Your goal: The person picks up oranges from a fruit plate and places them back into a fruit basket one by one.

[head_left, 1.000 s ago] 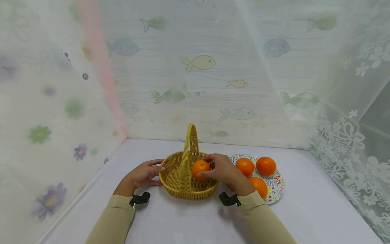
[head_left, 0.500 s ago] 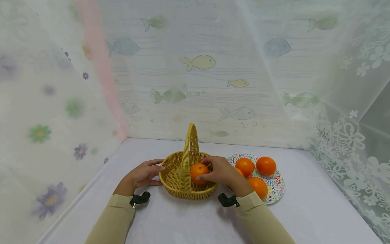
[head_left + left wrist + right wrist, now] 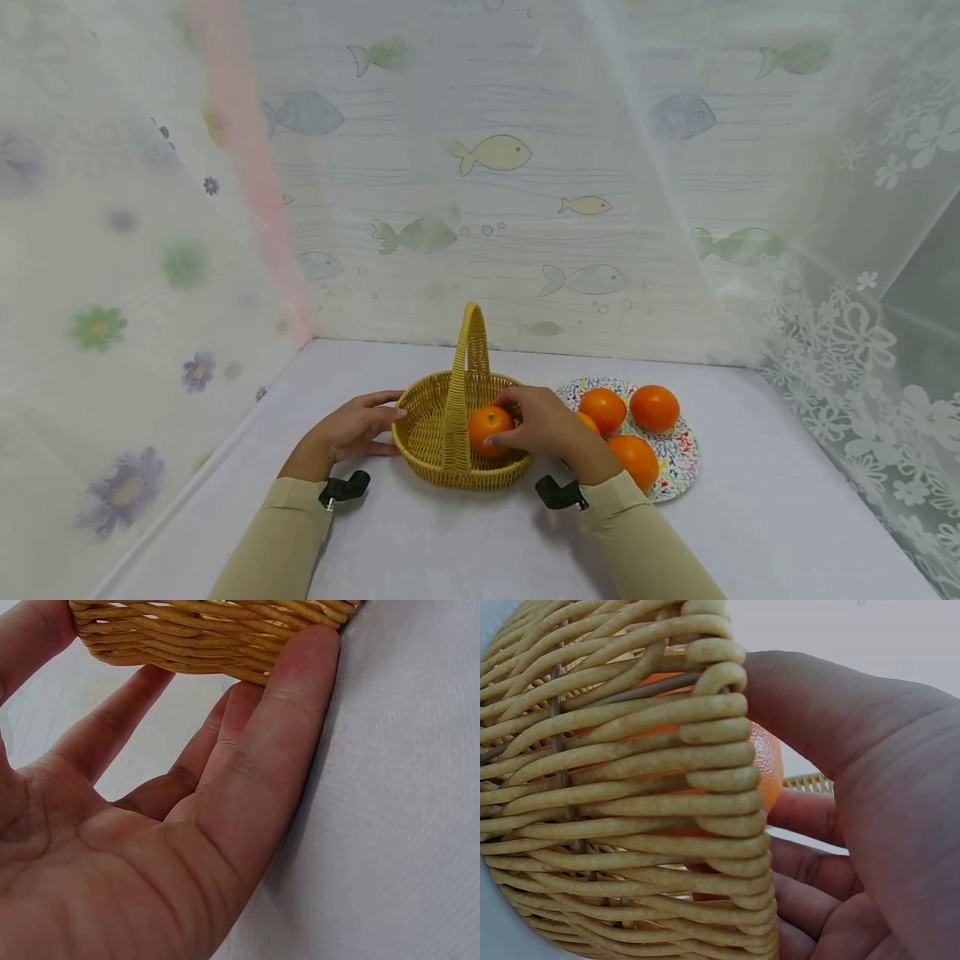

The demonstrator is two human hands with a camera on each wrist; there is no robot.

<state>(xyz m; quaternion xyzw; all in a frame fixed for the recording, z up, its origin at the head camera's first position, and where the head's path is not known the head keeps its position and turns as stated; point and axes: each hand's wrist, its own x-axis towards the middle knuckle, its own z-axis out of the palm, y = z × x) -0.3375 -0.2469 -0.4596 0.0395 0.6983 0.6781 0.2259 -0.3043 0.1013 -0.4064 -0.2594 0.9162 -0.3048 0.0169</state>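
A yellow wicker basket (image 3: pixel 426 446) with a tall arched handle stands on the white table. At its left end my left hand (image 3: pixel 358 429) holds it, thumb at the rim and fingers against the outer wall. The left wrist view shows these fingertips touching the weave (image 3: pixel 187 634) low down. My right hand (image 3: pixel 542 423) reaches over the right rim and grips an orange (image 3: pixel 490 431) inside the basket, right of the handle. In the right wrist view the basket wall hides most of that orange (image 3: pixel 769 761); the thumb and fingers lie around it.
Right of the basket lies a round plate (image 3: pixel 681 467) with a colourful pattern, bearing several oranges (image 3: pixel 655 408). My right forearm partly covers the plate's left side. Curtains (image 3: pixel 495 208) with fish and flower prints enclose the table at the back and sides.
My right hand has lowered the orange a little deeper into the basket and slightly left. The left hand and the basket have stayed nearly still.
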